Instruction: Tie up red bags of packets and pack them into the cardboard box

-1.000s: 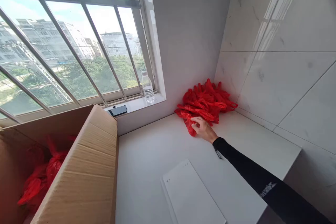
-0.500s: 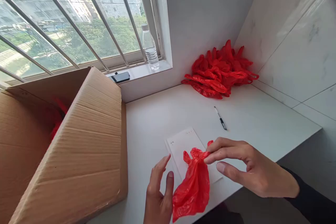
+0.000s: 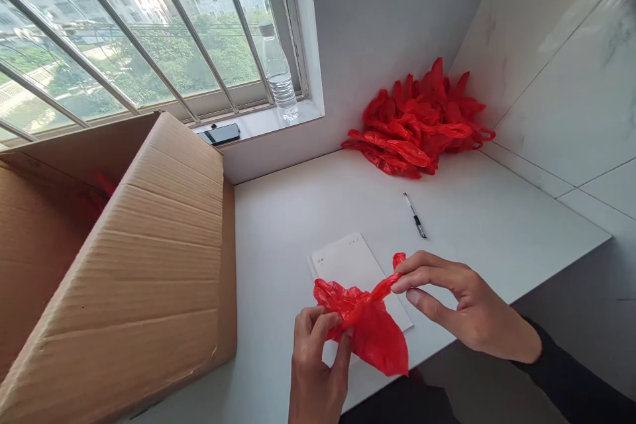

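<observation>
A red plastic bag (image 3: 370, 321) hangs between my two hands above the front edge of the white counter (image 3: 477, 212). My left hand (image 3: 315, 364) pinches its left handle. My right hand (image 3: 462, 305) pinches its right handle between thumb and forefinger, the other fingers spread. Under the bag lies a white sheet of paper (image 3: 348, 262). A heap of red plastic bags (image 3: 420, 122) sits in the far corner against the tiled wall.
A big open cardboard box (image 3: 144, 265) stands on the left with red bags inside. A pen (image 3: 415, 215) lies past the paper. A water bottle (image 3: 278, 73) and a phone (image 3: 221, 134) rest on the window sill.
One second ago my right hand was reaching into the heap. It has since pulled one bag close, and my left hand has now taken hold of its other handle.
</observation>
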Demonstrator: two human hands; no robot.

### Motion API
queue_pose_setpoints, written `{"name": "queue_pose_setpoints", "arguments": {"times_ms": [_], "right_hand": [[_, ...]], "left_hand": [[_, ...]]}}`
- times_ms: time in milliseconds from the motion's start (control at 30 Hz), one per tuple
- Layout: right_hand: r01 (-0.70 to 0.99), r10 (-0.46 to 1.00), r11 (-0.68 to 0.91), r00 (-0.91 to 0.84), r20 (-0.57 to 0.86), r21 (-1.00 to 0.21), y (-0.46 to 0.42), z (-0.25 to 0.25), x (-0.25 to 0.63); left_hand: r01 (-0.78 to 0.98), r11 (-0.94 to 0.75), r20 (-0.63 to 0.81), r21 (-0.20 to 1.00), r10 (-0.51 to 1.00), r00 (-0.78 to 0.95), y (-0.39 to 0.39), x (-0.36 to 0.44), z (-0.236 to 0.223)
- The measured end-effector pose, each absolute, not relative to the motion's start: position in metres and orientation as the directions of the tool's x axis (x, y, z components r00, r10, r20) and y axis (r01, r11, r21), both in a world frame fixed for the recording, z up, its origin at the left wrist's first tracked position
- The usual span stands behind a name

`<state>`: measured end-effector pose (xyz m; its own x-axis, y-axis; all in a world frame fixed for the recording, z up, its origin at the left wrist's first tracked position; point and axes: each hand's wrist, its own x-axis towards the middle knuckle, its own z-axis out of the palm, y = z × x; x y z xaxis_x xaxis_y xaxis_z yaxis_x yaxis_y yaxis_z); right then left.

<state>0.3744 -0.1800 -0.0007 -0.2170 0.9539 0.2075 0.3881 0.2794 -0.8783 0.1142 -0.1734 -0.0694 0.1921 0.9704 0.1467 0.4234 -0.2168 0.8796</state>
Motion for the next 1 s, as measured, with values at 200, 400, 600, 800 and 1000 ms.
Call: {"name": "queue_pose_setpoints", "arguments": {"times_ms": [200,400,600,800,1000], "right_hand": [[0.638,0.974,0.219,-0.1,0.202,-0.739,-0.182,-0.039,0.37],[0.686,0.881,0.214,0.172,0.442,-0.695,-0.199,-0.047,0.338],[0.668,0.981,0.092,0.065,0.18,-0.739,-0.197,-0.067,0.309],[0.632,0.993,0.024,0.075,0.091,-0.774,-0.195,-0.063,0.316],[0.615,0.988,-0.082,0.152,0.016,-0.784,-0.202,-0.067,0.332]], "left_hand": [[0.446,-0.096,0.046,0.89,0.992,0.122,-0.184,0.106,-0.08],[0.618,-0.334,0.183,0.712,0.937,0.296,-0.155,0.111,-0.069],[0.611,-0.316,0.15,0.726,0.939,0.308,-0.146,0.121,-0.063],[0.582,-0.106,0.029,0.806,0.99,0.139,-0.162,0.101,-0.064],[0.462,0.167,-0.141,0.871,0.986,-0.092,-0.16,0.073,-0.078]]}}
